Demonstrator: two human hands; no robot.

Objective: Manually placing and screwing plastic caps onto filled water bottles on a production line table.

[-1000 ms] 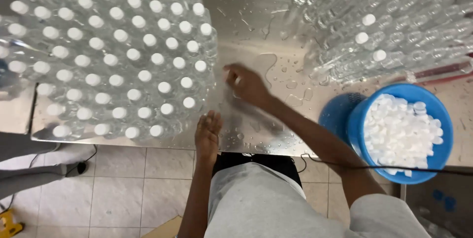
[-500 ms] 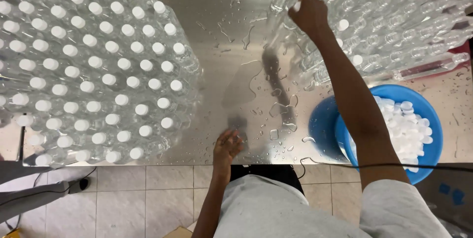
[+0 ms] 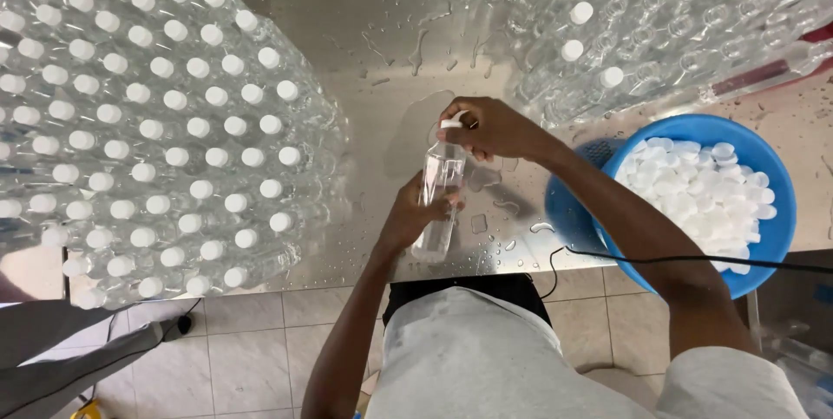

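Presently capping: my left hand grips the clear plastic bottle upright; my right hand pinches its white round cap, which needs twisting tight.

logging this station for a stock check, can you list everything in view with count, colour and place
capped bottles: many, clear with white caps, packed upright at left
uncapped bottles: many, clear, a few capped, top right
single bottle: one, clear, white cap, centre, in both hands
basin: one, blue, right edge of table
loose caps: many, white, inside the basin
table: one, wet steel
cable: one, black, across the basin
left hand: grip around the single bottle's body
right hand: on its cap
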